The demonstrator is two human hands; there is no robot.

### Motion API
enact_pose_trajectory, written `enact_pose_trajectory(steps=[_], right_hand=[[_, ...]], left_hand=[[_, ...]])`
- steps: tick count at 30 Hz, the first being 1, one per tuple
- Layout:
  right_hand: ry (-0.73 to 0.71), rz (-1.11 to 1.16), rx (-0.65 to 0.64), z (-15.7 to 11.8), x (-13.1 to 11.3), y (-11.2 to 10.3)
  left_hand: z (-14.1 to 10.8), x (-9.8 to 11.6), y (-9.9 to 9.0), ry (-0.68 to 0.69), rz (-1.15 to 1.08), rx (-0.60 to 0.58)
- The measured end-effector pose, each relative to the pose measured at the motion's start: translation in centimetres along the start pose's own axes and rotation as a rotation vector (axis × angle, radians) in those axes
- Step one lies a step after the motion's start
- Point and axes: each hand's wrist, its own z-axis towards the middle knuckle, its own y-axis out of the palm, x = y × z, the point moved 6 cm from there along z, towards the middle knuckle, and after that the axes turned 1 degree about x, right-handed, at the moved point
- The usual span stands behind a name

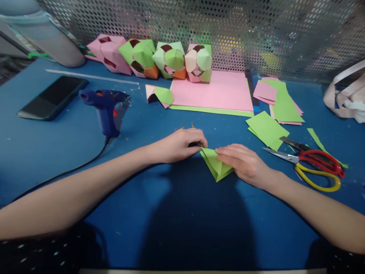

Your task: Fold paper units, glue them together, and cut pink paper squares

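Note:
A folded piece of light green paper (216, 164) lies on the blue table, its point toward me. My left hand (185, 144) is closed, thumb and fingers pinching the paper's upper left corner. My right hand (245, 161) rests over the paper's right side, its fingers pressed together on the upper edge and right corner. To the right of my right hand are scissors (316, 167) with red and yellow handles, with a dark cutter (298, 144) partly under them. Square green sheets (267, 129) lie just behind them.
Several folded paper shapes (142, 57) line the perforated metal panel (228, 30). Pink and green sheets (213, 91) lie before it. At the left are a blue glue gun (106, 110) with its cord, a phone (54, 98) and a bottle (54, 38). A ribbon (336, 95) is far right.

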Motion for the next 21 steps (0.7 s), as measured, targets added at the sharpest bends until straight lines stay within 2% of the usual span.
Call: enact_pose_trajectory(steps=[8, 13, 21], right_hand=[[-0.123, -0.155, -0.080, 0.2, -1.2, 0.3], [-0.226, -0.157, -0.128, 0.1, -2.1, 0.5], [-0.224, -0.155, -0.138, -0.1, -1.6, 0.5]], left_hand=[[-0.1, -0.2, -0.1, 0.039, -0.050, -0.017], [-0.2, -0.4, -0.3, 0.065, -0.039, -0.025], [-0.3, -0.5, -0.5, 0.075, -0.061, -0.042]])
